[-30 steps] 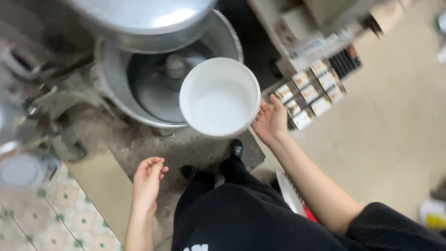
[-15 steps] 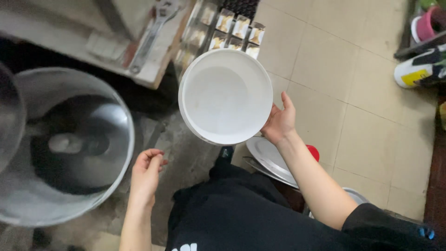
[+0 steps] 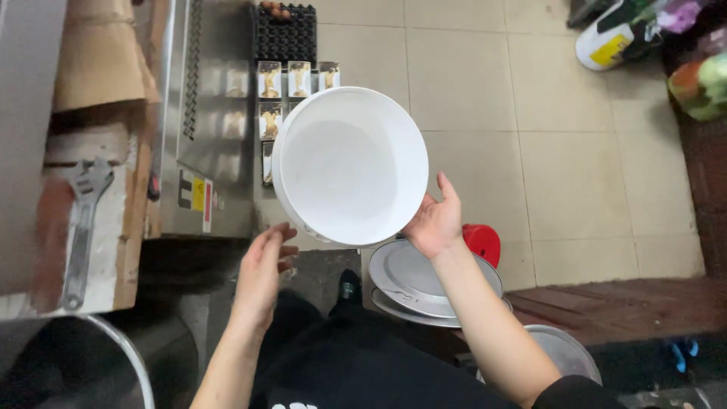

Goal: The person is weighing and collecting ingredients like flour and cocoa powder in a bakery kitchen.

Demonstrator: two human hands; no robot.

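White tub (image 3: 344, 170) in right hand (image 3: 435, 222); left hand (image 3: 265, 269) open beneath.

Place: working food kitchen or bakery back room | Floor: beige tiled floor (image 3: 575, 151) | Left: stainless steel machine housing (image 3: 216, 129), adjustable wrench (image 3: 82, 227) on a worn ledge | Near left: large metal mixing bowl (image 3: 113, 363) | Far: black egg tray (image 3: 286, 34), small cartons (image 3: 284, 79) | Near centre: stacked round metal pans (image 3: 413, 284)
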